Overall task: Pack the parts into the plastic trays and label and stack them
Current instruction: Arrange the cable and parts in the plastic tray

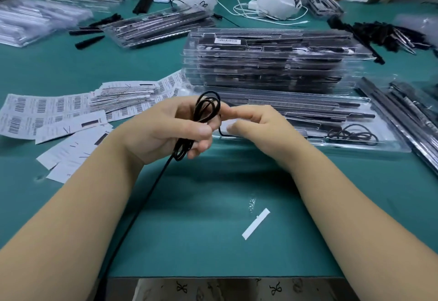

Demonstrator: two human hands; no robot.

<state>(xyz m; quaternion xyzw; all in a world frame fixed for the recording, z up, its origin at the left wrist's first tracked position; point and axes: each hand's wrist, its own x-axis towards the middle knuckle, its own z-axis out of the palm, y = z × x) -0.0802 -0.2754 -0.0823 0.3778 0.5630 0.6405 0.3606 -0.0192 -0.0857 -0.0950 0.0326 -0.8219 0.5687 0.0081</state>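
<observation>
My left hand (pixel 166 129) grips a coil of thin black cord (pixel 206 108), its loops standing up between thumb and fingers. The cord's loose tail (pixel 142 208) runs down toward the table's near edge. My right hand (pixel 256 125) is just right of the coil, fingers curled, its fingertips touching the cord. Behind my hands lies an open clear plastic tray (pixel 388 144) holding long black parts and another coiled cord (pixel 353 134). A tall stack of filled trays (pixel 272 61) stands behind it, with a barcode label (pixel 228 40) on the top one.
Barcode label sheets (pixel 47 111) and paper slips (pixel 71 151) spread at the left. A white paper strip (pixel 256 223) lies on the green table (pixel 213 241). Long black rods (pixel 403 115) sit at the right. Other people's hands, trays, masks and cables fill the far side.
</observation>
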